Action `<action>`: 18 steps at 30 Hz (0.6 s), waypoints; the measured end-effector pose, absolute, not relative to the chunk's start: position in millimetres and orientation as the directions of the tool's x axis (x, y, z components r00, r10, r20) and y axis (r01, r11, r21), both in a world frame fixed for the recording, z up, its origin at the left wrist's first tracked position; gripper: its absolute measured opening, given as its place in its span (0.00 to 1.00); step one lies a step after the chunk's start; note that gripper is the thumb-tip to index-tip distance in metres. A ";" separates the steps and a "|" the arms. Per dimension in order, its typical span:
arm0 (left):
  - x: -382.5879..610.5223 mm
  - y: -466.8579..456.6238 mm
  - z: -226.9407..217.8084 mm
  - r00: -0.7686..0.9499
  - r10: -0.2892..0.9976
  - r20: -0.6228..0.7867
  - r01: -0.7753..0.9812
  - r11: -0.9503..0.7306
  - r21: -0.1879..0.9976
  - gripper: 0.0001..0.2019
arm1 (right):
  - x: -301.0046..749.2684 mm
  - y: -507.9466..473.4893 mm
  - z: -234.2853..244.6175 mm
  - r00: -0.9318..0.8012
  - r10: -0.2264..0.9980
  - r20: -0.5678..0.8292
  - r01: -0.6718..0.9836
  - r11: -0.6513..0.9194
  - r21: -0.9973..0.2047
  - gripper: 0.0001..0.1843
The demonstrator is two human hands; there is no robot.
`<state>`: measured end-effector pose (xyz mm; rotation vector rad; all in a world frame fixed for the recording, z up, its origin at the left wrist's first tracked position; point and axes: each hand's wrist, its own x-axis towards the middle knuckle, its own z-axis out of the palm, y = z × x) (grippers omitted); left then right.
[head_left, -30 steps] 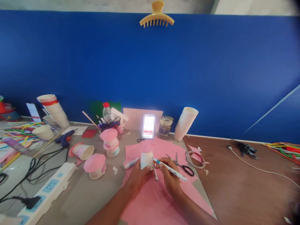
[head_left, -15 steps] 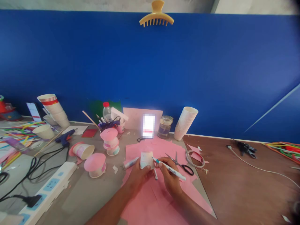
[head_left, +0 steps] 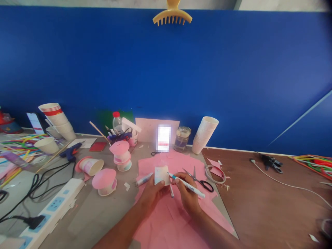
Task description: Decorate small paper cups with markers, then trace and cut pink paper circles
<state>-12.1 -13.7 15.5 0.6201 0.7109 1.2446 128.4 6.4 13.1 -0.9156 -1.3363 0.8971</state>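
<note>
White cup [head_left: 161, 174] in left hand [head_left: 153, 192], marker [head_left: 187, 185] beside

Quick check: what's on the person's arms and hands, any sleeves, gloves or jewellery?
Both are bare. The left hand and right hand wear no gloves, and no ring, watch or bracelet shows. No sleeve is visible anywhere down to the frame's lower edge.

Low in the frame's centre, the left hand [head_left: 153, 193] grips a small paper cup [head_left: 161, 175]; the right hand [head_left: 187, 195] touches a white marker [head_left: 186, 185] to it above pink paper [head_left: 166, 221].
</note>
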 end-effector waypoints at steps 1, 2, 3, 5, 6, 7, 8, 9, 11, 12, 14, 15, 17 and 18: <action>-12.3 -13.9 15.9 0.170 0.976 -0.138 -0.622 0.215 0.753 0.10 | 128.4 6.6 12.8 0.032 0.924 0.382 -0.016 0.382 -0.924 0.06; -12.6 -14.2 16.3 0.174 0.975 -0.136 -0.625 0.215 0.750 0.10 | 128.5 6.9 12.4 0.030 0.926 0.375 -0.022 0.376 -0.926 0.06; -12.8 -14.4 16.7 0.179 0.975 -0.133 -0.625 0.217 0.750 0.09 | 128.7 7.1 11.8 0.029 0.930 0.368 -0.027 0.368 -0.929 0.06; -13.2 -14.8 17.2 0.192 0.973 -0.129 -0.617 0.222 0.755 0.10 | 129.0 7.7 10.5 0.038 0.936 0.349 -0.043 0.350 -0.936 0.06; -13.2 -14.9 17.3 0.201 0.971 -0.130 -0.610 0.228 0.758 0.10 | 129.1 8.1 9.9 0.046 0.940 0.339 -0.053 0.341 -0.938 0.06; -13.1 -14.9 17.1 0.208 0.969 -0.133 -0.604 0.234 0.762 0.11 | 129.1 8.4 9.4 0.054 0.942 0.330 -0.061 0.333 -0.941 0.06; -13.0 -14.9 17.0 0.211 0.967 -0.139 -0.599 0.241 0.764 0.12 | 129.2 8.8 9.1 0.059 0.944 0.324 -0.067 0.328 -0.942 0.06; -12.8 -14.9 16.9 0.212 0.967 -0.145 -0.596 0.245 0.764 0.12 | 129.2 9.2 9.1 0.062 0.944 0.323 -0.070 0.327 -0.943 0.06; -12.2 -14.9 17.0 0.207 0.967 -0.150 -0.596 0.246 0.764 0.13 | 129.1 9.6 9.8 0.059 0.939 0.340 -0.058 0.343 -0.938 0.06; -11.9 -15.1 17.2 0.206 0.968 -0.146 -0.598 0.242 0.764 0.13 | 129.1 9.6 10.5 0.054 0.933 0.356 -0.046 0.359 -0.932 0.06; -11.2 -15.7 17.7 0.208 0.969 -0.137 -0.602 0.237 0.763 0.14 | 128.9 9.0 12.4 0.041 0.918 0.393 -0.016 0.394 -0.919 0.05; -10.8 -16.1 17.7 0.210 0.968 -0.134 -0.604 0.237 0.761 0.14 | 128.9 8.3 13.4 0.037 0.912 0.409 0.000 0.409 -0.913 0.05; -9.9 -17.0 16.9 0.210 0.968 -0.137 -0.596 0.238 0.767 0.14 | 128.7 6.6 15.1 0.032 0.903 0.428 0.023 0.427 -0.904 0.05; -9.5 -17.3 16.1 0.207 0.968 -0.141 -0.586 0.238 0.775 0.15 | 128.6 5.7 15.7 0.029 0.902 0.432 0.032 0.431 -0.902 0.05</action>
